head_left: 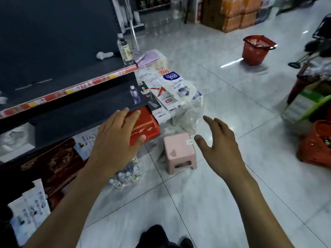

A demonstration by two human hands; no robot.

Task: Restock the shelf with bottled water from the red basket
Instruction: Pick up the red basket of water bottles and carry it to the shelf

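Observation:
A dark shelf (53, 51) with a red price strip fills the upper left. One water bottle (124, 51) stands upright at its right end, and a smaller bottle (134, 94) stands on the board below. Several bottled waters (125, 176) sit in a cluster on the floor under my left wrist. A red basket (256, 51) stands far off on the tiles at the upper right; another red basket (317, 145) is at the right edge. My left hand (116, 140) hovers flat and empty in front of the lower shelf. My right hand (220, 140) is spread and empty above the floor.
A pink plastic stool (179, 151) stands between my hands. A red box (145, 127) juts from the lower shelf, with white boxes (170, 90) and a plastic bag (189, 111) piled behind it. Orange cartons (236, 13) stand at the back, and a green crate (304, 104) sits at the right.

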